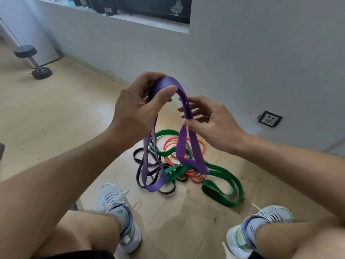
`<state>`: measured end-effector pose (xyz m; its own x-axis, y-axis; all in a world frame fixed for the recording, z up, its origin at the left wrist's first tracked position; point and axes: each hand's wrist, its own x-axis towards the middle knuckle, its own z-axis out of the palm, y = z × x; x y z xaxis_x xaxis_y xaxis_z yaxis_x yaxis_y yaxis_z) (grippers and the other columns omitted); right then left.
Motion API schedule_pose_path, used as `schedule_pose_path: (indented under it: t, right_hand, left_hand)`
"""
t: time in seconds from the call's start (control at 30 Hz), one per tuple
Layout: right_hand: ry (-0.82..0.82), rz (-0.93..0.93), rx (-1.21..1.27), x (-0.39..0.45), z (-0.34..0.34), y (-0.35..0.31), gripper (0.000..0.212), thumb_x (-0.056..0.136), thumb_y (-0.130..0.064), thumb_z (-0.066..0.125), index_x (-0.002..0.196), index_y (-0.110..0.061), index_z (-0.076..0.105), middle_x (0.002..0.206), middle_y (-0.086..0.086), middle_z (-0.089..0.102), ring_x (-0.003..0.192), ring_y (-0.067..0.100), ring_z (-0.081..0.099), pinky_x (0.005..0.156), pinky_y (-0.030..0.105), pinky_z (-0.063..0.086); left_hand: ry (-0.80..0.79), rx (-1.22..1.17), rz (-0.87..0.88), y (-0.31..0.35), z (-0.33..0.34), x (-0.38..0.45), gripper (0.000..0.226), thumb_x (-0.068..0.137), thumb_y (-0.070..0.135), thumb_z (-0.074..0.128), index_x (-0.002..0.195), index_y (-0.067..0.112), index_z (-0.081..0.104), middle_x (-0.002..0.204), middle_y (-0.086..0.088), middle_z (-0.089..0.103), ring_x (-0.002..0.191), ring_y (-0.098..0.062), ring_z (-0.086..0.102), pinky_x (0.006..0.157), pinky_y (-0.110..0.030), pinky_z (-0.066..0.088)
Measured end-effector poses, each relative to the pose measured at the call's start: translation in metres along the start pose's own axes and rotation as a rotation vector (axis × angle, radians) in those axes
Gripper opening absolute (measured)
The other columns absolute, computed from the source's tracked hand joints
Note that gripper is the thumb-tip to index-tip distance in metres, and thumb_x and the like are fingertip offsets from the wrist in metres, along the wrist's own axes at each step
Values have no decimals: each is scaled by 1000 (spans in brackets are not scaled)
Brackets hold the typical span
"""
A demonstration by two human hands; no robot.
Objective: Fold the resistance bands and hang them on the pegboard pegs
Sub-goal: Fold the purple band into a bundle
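Left hand (141, 101) gripping purple band (169, 82) at its top fold, right hand (209, 122) pinching a strand just below

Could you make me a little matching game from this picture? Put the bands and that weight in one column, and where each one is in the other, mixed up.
Things:
1. purple band
2. wide green band
3. orange band
4. dumbbell

Places:
A. on the floor by the far left wall
B. held up in both hands, left hand and right hand
C. thin loops in the middle of the floor pile
D. on the floor, sprawling toward the right shoe

Pairs: 1-B, 2-D, 3-C, 4-A
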<state>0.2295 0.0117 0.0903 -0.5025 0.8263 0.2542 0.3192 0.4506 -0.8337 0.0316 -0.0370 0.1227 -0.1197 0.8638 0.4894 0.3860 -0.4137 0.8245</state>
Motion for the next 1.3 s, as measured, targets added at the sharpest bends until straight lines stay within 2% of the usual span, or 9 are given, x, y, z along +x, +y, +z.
schedule_pose_path:
  t: [0.2,0.4,0.53,0.63,0.77,0.97,1.07,1.2,1.3]
  right_hand:
    - [-20,-20,129,-2,0,-21,42,92,-17,75,131,-23,59,111,-5,74,107,17,71,92,37,61]
    - [-123,115,125,-2,13,-1,31,84,-28,83,113,-28,70,107,0,77,104,22,72,95,48,58]
    - [-203,156,114,-1,11,10,31,97,-13,68,125,-28,65,115,-1,74,111,18,70,99,44,58]
    - [-178,193,138,1,9,11,36,103,-6,52,129,-30,60,118,1,70,113,18,65,100,41,58]
    - [-131,167,97,2,11,11,34,104,-9,48,130,-31,54,120,-1,67,116,20,62,98,43,58]
    - [-202,214,105,2,20,19,17,104,-25,56,117,-33,64,125,3,69,117,24,66,102,47,56]
    - [-230,245,-16,-1,25,29,21,93,-31,72,113,-30,67,115,-3,73,107,17,69,99,45,55]
    - [-385,344,-247,-2,32,59,20,90,-15,74,108,-23,72,103,-5,75,101,16,69,97,44,57]
    - [-448,476,-240,-4,32,82,17,94,-12,71,110,-17,76,104,-3,76,102,17,70,98,40,57]
  left_hand:
    - [51,-155,71,17,0,2,29,94,37,60,113,15,59,97,-11,70,87,-19,73,81,-27,59]
    - [-14,-165,-38,3,6,-1,32,86,41,75,106,18,65,96,-3,72,80,-14,74,78,-22,58]
    - [-40,-123,-27,-3,4,-2,34,86,30,75,113,13,65,93,-9,72,82,-24,74,79,-27,61]
    - [-53,-64,-2,-2,2,-1,40,86,34,71,118,11,62,87,-7,68,73,-13,69,70,-17,55]
    - [-50,-40,-1,-1,4,-3,41,86,36,70,118,12,62,89,-4,67,73,-9,66,68,-14,52]
    - [-3,-69,-16,-2,6,-1,27,92,21,74,115,13,64,96,-14,72,82,-27,72,74,-24,58]
    - [15,-80,-20,-3,6,-1,27,90,25,75,113,15,65,97,-17,73,88,-35,71,85,-46,60]
    - [37,-91,-26,-4,7,0,28,89,28,76,111,14,67,98,-17,73,93,-37,71,89,-55,56]
    - [73,-109,-27,-1,5,2,28,91,24,74,113,9,66,98,-17,72,94,-38,71,90,-55,57]
